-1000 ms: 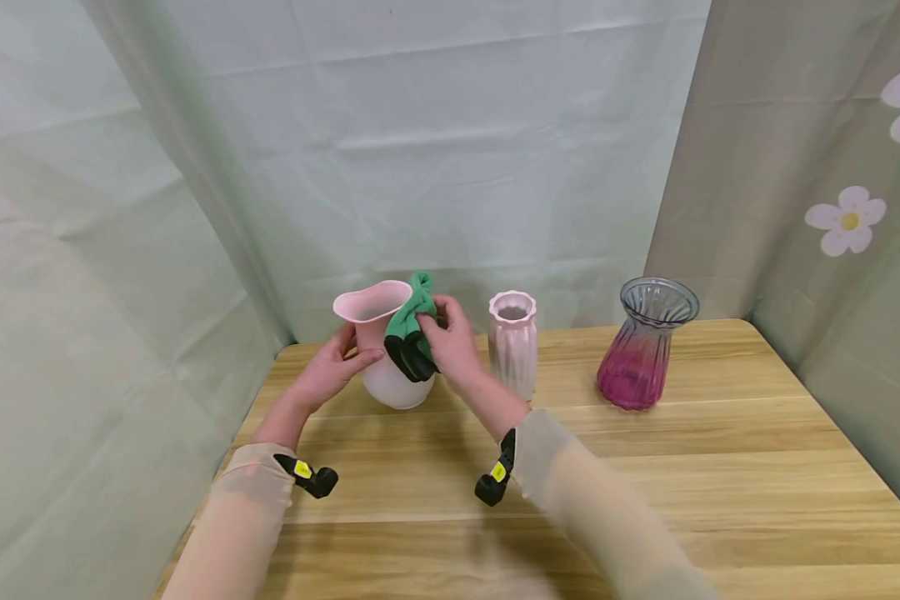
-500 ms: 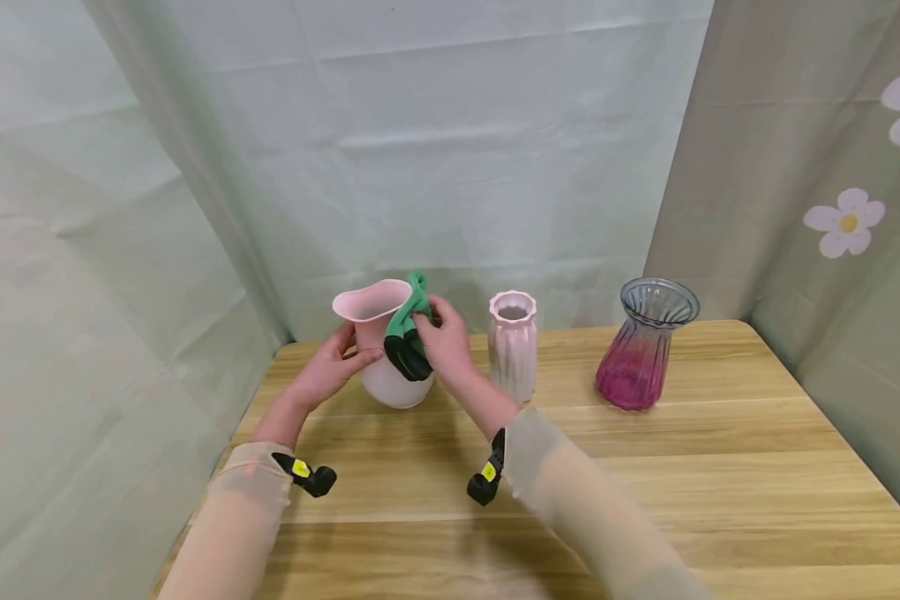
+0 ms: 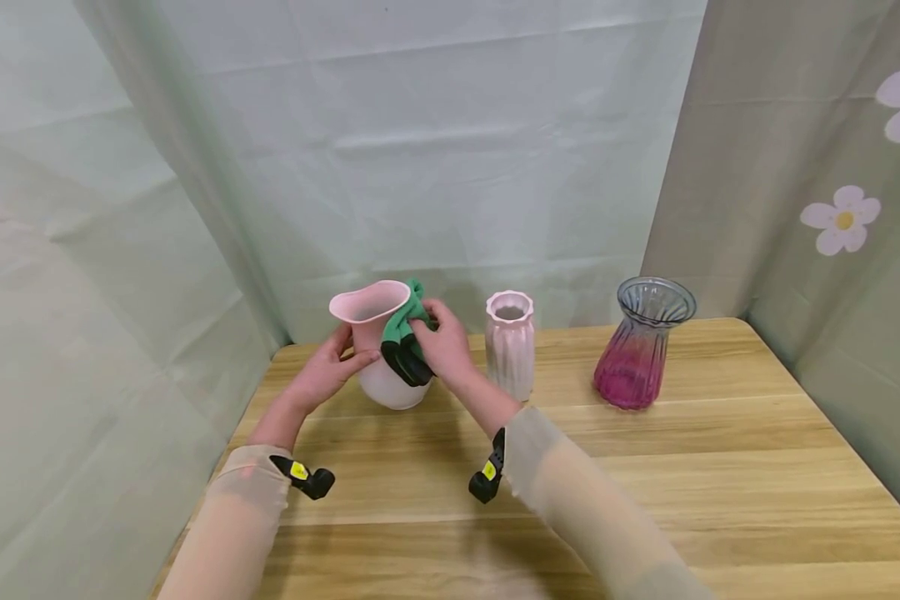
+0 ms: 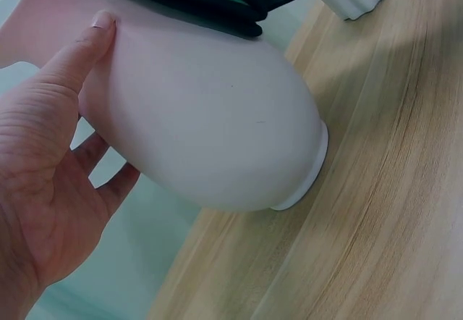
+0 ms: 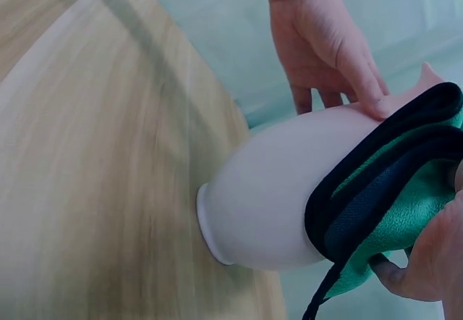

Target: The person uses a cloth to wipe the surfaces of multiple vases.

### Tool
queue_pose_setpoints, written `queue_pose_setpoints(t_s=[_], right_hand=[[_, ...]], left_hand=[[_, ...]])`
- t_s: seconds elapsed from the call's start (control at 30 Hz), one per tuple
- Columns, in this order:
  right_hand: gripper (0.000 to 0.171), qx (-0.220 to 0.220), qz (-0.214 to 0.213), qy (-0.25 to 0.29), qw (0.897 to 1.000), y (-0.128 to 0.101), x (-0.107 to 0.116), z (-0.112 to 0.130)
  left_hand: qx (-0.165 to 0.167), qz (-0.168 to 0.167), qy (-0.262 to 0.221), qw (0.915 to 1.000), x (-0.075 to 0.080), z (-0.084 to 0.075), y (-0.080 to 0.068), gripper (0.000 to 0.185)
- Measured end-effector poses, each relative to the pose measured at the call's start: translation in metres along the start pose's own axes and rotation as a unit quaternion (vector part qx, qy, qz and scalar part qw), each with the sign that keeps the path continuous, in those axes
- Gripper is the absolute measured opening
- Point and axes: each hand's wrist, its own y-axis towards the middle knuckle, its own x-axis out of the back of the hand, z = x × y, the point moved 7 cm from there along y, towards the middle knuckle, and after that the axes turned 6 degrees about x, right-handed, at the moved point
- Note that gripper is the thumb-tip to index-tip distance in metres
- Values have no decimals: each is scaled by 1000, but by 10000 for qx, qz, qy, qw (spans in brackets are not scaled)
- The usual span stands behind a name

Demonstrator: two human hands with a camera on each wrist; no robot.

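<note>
A vase [image 3: 392, 390], pink at its wavy rim and white below, stands at the back left of the table. My left hand [image 3: 324, 377] holds its neck, thumb in front and fingers behind, as the left wrist view shows. On the opposite side, my right hand [image 3: 446, 343] grips a folded green cloth [image 3: 399, 327] with black edging. In the right wrist view the bunched cloth [image 5: 394, 215] lies against the vase's side. Part of the right fingers is hidden behind the cloth.
A ribbed pale pink vase [image 3: 511, 358] stands just right of my right hand. Further right is a glass vase [image 3: 633, 362], grey-blue above and magenta below. Pale curtains [image 3: 450, 167] hang behind the wooden table [image 3: 645, 483].
The cloth has shifted slightly down the vase's side since half a second ago, with my right hand moving along. My left hand keeps its hold, and the vase stays in place.
</note>
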Motion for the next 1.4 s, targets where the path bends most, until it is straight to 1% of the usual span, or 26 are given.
queue_pose_setpoints(t_s=[0.07,0.17,0.37,0.47,0.6,0.73,0.8,0.93,1.03,1.17,1.27,1.4], right_hand=[[23,-18,12,6,10000,-2,0,-3],[24,-184,-17,99,9998,-7,0,-17],[22,-758,-123,185,9969,-23,3,-61],[19,-894,-204,61,9958,-31,4,-78],[18,-859,-301,82,9958,-37,5,-90],[19,-855,-375,362,9950,-40,3,-95],[19,-957,-404,474,9935,-40,2,-97],[21,-1167,-446,519,9908,-40,0,-95],[22,-1147,-490,443,9912,-37,0,-88],[19,-876,-469,489,9938,-29,0,-71],[18,-632,-335,648,9953,-22,-1,-52],[19,-455,-195,777,9957,-14,-2,-27]], left_hand=[[-9,-13,-22,10000,0,1,0,76],[-3,-18,-76,10000,-1,2,1,76],[61,-65,-102,9999,0,2,-1,79],[105,-68,-58,9999,1,1,-2,80],[132,-67,-81,9999,1,1,-2,80],[132,-51,-115,9998,1,2,-1,81],[161,-57,-116,9998,1,2,-1,81],[199,-67,-119,9997,0,1,-3,81],[181,-70,-133,9997,0,1,-2,82],[151,-68,-146,9998,0,2,-1,81],[111,-52,-153,9998,0,2,0,81],[100,-35,-218,9997,0,2,0,78]])
